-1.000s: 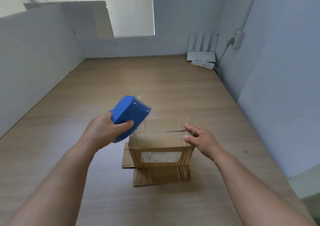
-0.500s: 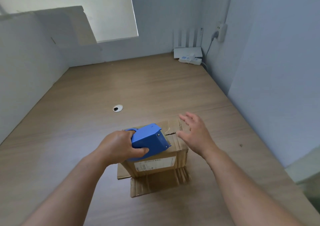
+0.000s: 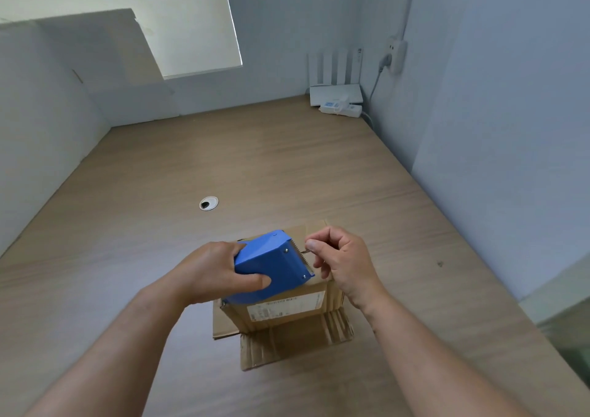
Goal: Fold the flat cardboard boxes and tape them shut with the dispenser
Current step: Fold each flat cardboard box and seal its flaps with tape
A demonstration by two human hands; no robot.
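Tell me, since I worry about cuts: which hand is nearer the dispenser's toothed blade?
Right. The right hand pinches tape right at the toothed blade; the left hand grips the blue dispenser behind it.

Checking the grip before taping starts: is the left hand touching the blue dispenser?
Touching. The head view shows the left hand gripping the blue dispenser, thumb across its near side, fingers over its top.
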